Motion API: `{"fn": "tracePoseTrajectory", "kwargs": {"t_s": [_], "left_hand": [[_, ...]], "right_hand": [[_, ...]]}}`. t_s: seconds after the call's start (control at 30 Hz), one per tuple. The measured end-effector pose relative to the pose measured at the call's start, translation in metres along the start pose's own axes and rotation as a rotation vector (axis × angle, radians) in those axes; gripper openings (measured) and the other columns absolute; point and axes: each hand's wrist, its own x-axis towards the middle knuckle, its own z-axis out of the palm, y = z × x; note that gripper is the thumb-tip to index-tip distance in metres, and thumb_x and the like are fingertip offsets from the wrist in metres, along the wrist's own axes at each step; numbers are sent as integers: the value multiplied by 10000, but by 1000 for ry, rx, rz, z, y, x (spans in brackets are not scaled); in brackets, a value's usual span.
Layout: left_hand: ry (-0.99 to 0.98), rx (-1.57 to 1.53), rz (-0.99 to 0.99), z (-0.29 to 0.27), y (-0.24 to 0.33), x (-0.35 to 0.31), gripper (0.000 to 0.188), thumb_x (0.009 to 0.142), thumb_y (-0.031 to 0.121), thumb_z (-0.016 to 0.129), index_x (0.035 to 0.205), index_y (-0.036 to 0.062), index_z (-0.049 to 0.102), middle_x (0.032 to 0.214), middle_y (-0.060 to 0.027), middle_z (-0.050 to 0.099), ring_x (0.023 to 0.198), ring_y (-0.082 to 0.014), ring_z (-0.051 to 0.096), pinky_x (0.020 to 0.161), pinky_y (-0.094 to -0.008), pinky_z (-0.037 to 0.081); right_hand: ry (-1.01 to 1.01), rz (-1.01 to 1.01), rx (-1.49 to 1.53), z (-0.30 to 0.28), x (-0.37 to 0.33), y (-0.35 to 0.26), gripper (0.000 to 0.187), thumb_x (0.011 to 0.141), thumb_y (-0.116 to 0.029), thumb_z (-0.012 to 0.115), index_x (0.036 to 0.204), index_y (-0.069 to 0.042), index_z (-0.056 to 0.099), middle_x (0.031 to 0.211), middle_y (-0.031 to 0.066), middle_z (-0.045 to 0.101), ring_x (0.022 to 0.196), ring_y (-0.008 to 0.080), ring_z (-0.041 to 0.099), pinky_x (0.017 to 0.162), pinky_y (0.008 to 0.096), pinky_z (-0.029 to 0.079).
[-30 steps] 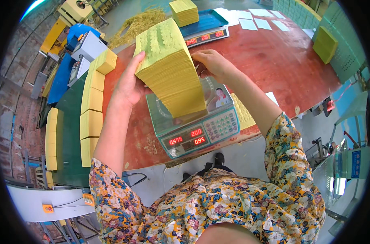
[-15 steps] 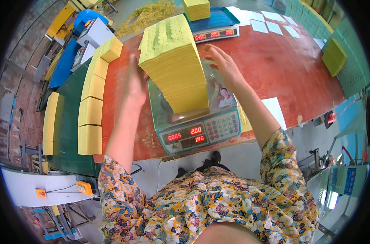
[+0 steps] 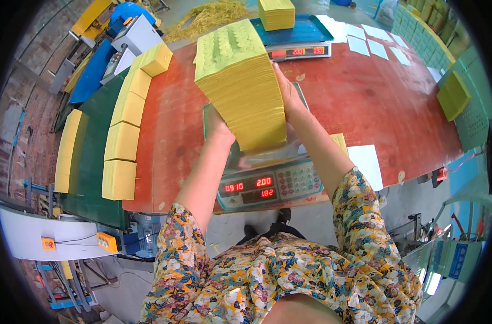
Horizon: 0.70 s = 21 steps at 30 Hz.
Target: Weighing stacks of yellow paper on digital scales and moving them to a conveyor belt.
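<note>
A tall stack of yellow paper [image 3: 246, 105], its top sheet punched with rows of scalloped marks, stands over the pan of a digital scale [image 3: 240, 200]. My left hand [image 3: 220, 128] presses against the stack's lower left side, its fingertips hidden behind the paper. On the other side, my right hand [image 3: 289, 94] grips the stack's right face. Whether the stack rests fully on the pan or is slightly raised, I cannot tell. Red digits glow on the scale's front panel, beside a keypad.
Behind is a second scale [image 3: 302, 51] with a blue tray [image 3: 310, 29] bearing a smaller yellow paper stack [image 3: 276, 15]. Several yellow blocks [image 3: 120, 141] line the red table's [image 3: 354, 102] left side. White sheets [image 3: 378, 48] lie at the far right. A person in blue [image 3: 129, 11] is at far left.
Both hands have closed in from beside the stack onto its sides; the left moved right and nearer me. The digits on both scales' displays differ. The whole view has shifted slightly.
</note>
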Motion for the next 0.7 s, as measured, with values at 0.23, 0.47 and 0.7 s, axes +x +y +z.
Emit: {"fn": "tracePoseTrajectory", "kwargs": {"t_s": [0.23, 0.47, 0.7], "left_hand": [[86, 8, 29, -3, 24, -27, 502, 1001, 384, 532, 1335, 9, 528, 1206, -110, 629, 983, -176, 646, 809, -344, 544], [-113, 641, 203, -77, 29, -224, 430, 1045, 237, 466, 1405, 3, 451, 1321, -144, 578, 1154, -218, 588, 986, -366, 463], [15, 714, -206, -155, 10, -339, 254, 1037, 166, 494, 1116, -38, 624, 1002, -119, 680, 900, -163, 654, 828, -302, 528]], "right_hand": [[105, -144, -393, -4, -95, 12, 587, 1038, -394, 443, 1454, 20, 418, 1463, 145, 472, 1398, 230, 400, 1140, 333, 299], [302, 38, -450, 13, -323, 47, 263, 973, -112, 518, 1151, 26, 652, 1140, 125, 684, 1106, 209, 635, 939, 346, 498], [281, 474, -204, 67, -410, 112, 194, 983, -68, 513, 1073, 16, 663, 988, 98, 699, 893, 178, 687, 809, 308, 554]]}}
